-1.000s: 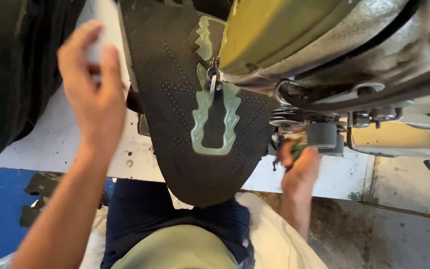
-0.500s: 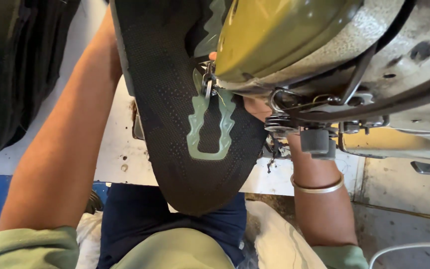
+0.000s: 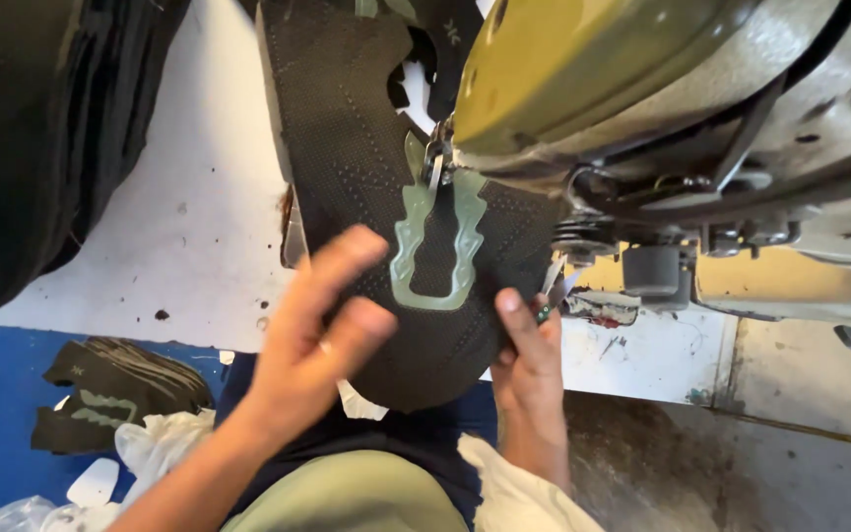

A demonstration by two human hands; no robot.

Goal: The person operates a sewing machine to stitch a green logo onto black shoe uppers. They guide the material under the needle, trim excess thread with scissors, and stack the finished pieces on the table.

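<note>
One black perforated mesh shoe upper [image 3: 366, 197] with a pale green scalloped rubbery overlay [image 3: 432, 246] lies on the white, stained table [image 3: 199, 217] under the olive-green metal sewing machine head [image 3: 622, 89]. Left hand [image 3: 312, 340], fingers loosely spread, rests on the upper's lower edge. Right hand [image 3: 524, 350] pinches that edge. One stack of matching uppers [image 3: 110, 389] lies lower left.
</note>
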